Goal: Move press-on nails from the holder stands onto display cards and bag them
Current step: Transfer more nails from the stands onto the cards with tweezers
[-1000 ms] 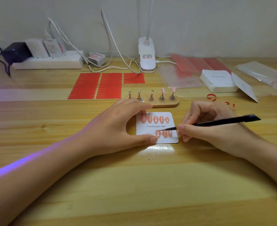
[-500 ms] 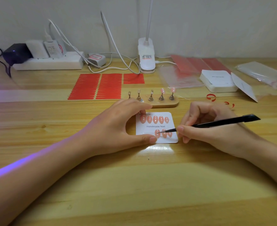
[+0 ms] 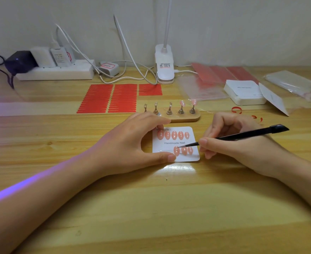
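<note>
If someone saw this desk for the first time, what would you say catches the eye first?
Probably the white display card at centre, with pink nails in two rows, steadied by the left hand while the right hand touches black tweezers to the lower row. Behind it, a wooden holder stand carries two remaining nails, beside bright red adhesive strips.

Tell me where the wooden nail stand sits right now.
In the head view, the wooden nail stand sits at table centre, just behind the display card, right of the red sticker sheets.
</note>
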Available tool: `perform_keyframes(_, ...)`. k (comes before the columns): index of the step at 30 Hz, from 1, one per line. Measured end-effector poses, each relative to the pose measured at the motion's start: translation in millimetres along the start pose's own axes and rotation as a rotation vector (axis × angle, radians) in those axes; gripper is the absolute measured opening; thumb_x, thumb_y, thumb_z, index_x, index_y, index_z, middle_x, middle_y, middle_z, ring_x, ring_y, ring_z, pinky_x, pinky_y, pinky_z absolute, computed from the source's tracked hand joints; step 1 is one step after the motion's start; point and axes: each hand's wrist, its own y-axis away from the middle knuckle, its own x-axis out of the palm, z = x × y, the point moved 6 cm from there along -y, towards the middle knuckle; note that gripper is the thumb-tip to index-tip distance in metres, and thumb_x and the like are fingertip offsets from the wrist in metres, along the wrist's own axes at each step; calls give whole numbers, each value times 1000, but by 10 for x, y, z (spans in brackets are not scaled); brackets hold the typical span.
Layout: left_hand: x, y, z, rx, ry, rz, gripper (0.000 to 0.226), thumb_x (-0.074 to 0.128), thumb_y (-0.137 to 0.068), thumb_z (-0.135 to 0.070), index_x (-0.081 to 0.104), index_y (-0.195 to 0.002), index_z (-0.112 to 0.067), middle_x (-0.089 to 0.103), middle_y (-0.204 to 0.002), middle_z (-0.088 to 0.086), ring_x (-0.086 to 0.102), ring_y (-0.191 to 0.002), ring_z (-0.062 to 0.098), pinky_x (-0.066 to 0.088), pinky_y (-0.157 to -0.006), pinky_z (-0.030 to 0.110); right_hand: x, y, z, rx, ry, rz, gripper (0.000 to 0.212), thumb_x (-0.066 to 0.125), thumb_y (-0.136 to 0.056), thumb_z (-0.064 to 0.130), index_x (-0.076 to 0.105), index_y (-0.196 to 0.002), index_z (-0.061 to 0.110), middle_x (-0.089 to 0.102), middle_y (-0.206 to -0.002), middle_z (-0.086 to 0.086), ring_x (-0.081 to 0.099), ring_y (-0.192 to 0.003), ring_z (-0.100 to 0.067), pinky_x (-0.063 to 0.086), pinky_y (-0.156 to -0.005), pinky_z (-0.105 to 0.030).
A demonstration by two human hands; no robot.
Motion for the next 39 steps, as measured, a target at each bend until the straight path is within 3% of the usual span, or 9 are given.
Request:
perform_keyframes(7,-1,1,-9,-1,-4,-9,81,46,-61,-76,43,-132,-36,37,-111,-38,31,-110,-15,22,-91,-3,12,0,-13,-28,77,-2,13,71,-62,28,61,-59,22,68,-67,-17,66,-55,-17,54,-56,-24)
perform_keyframes(13,5,5,9,3,-3,-2,81,46,-62,-77,42,-133,-38,36,-111,-39,29,-109,-21,23,-92,-1,-12,-1,-23,-18,-3,-17,12,72,-61,26,61,-56,22,69,-66,-11,66,-55,-15,53,-55,-21)
perform_keyframes(18,12,10,22,-2,-18,4,81,45,-63,-78,39,-134,-39,36,-112,-38,32,-112,-14,25,-93,3,-7,-2,-16,-29,25,-12,13,71,-61,25,60,-57,21,68,-65,-12,65,-53,-14,52,-54,-19)
perform_keyframes(21,19,15,-9,14,-45,7,77,42,-65,-78,34,-134,-44,40,-116,-31,33,-114,-9,29,-94,10,-30,3,-15,-27,-19,-28,14,71,-61,25,59,-55,22,68,-65,-8,64,-53,-12,50,-53,-18)
perform_keyframes(25,19,31,-39,27,-83,-1,81,39,-68,-76,35,-138,-35,43,-120,-22,35,-115,-3,29,-95,16,-24,8,-13,-38,-12,-26,14,72,-62,25,59,-55,24,68,-64,-7,64,-52,-12,50,-53,-18)
perform_keyframes(30,-6,31,-70,71,-77,-20,80,49,-68,-75,39,-136,-33,43,-118,-21,34,-110,-8,30,-93,12,-116,-3,-49,-21,-175,-119,31,85,-58,12,58,-52,26,66,-59,-4,62,-52,-12,50,-51,-18)
perform_keyframes(33,-46,23,-90,110,-31,-47,69,53,-74,-66,46,-132,-29,45,-114,-19,33,-105,-15,26,-89,3,-184,-7,-87,-11,-385,-216,15,75,-52,25,60,-53,24,63,-55,1,62,-53,-9,49,-48,-16)
perform_keyframes(36,-142,-33,-142,156,22,-99,58,50,-80,-55,51,-127,-22,53,-111,-13,41,-102,-9,30,-88,5,-241,-2,-107,-27,-436,-311,12,70,-56,25,61,-63,22,63,-56,1,61,-53,-9,48,-49,-16)
perform_keyframes(39,-264,-147,-205,193,-14,-214,54,62,-80,-44,53,-124,-16,56,-104,-7,47,-93,6,38,-84,17,-270,23,-63,-80,-340,-376,9,69,-61,32,65,-68,27,67,-63,0,63,-57,-10,50,-53,-17)
